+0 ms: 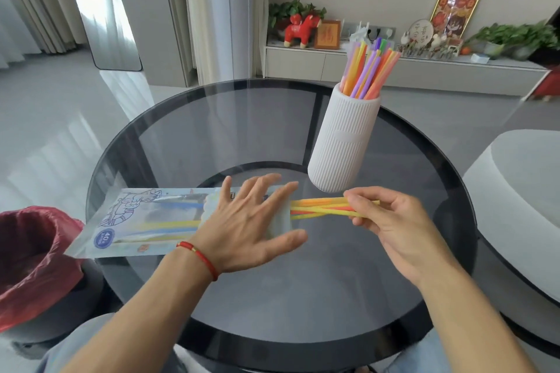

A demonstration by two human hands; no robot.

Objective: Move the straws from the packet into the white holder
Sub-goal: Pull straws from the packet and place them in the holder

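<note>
A clear printed straw packet point(145, 221) lies flat on the round glass table point(272, 297), its mouth facing right. My left hand point(251, 224) presses flat on the packet's open end, fingers spread. Several yellow and orange straws point(318, 207) stick out of the mouth toward the right. My right hand point(391, 221) pinches their free ends between thumb and fingers. Behind them stands the white ribbed holder point(342, 142), with several coloured straws point(369, 70) upright in it. More straws show through the packet.
A bin lined with a red bag point(33, 257) stands at the table's left edge. A pale round seat point(521, 179) sits to the right. A low cabinet with ornaments and plants runs along the far wall.
</note>
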